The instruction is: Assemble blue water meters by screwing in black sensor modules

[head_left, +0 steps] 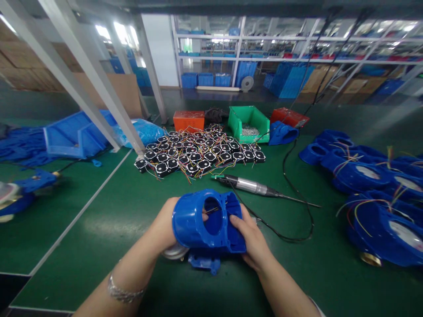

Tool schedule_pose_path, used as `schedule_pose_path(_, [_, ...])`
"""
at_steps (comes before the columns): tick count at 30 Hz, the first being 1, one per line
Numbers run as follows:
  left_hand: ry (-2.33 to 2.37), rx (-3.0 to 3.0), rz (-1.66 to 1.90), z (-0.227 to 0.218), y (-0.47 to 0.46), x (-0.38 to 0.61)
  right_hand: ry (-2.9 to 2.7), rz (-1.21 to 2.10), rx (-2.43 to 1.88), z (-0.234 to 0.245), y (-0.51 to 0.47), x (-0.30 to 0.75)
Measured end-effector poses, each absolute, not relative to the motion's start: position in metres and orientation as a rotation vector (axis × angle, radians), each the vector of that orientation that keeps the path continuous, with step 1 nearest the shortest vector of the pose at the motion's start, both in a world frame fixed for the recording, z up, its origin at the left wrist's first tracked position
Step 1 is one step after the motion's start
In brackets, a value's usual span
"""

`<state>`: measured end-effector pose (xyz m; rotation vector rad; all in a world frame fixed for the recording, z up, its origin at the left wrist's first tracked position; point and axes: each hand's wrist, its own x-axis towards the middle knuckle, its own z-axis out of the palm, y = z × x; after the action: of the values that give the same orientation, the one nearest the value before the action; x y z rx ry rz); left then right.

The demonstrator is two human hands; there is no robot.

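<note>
A blue plastic meter housing [194, 220] with a round opening is held up over the green bench. My right hand [251, 237] grips its ribbed right end, thumb on the upper face and fingers underneath. At the left side, my left hand [164, 222] reaches in behind the housing and supports it; one fingertip shows through the round opening beside a thin dark wire. The other left fingers are hidden. Below the housing lie a blue bracket-like part [205, 262] and a greyish round part [176, 252], both partly covered.
Several black wired modules [198, 152] spread across the bench ahead. A corded electric screwdriver [253, 186] lies before them. A green bin [249, 125] of small metal pieces stands behind. Blue meters [390, 220] crowd the right; a blue bin [74, 136] sits left beside metal posts.
</note>
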<state>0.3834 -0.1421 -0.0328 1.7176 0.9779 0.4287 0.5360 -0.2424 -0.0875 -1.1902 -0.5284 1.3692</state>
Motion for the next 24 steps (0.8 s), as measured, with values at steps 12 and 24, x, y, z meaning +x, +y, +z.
schedule_pose_path(12, [0.975, 1.226, 0.596, -0.03, -0.132, 0.347, -1.029, 1.122, -1.485, -0.074, -0.242, 0.533])
schedule_pose_path(24, [1.004, 1.156, 0.546, -0.021, -0.144, 0.351, -1.855, 0.176, -1.755, -0.028, -0.222, 0.537])
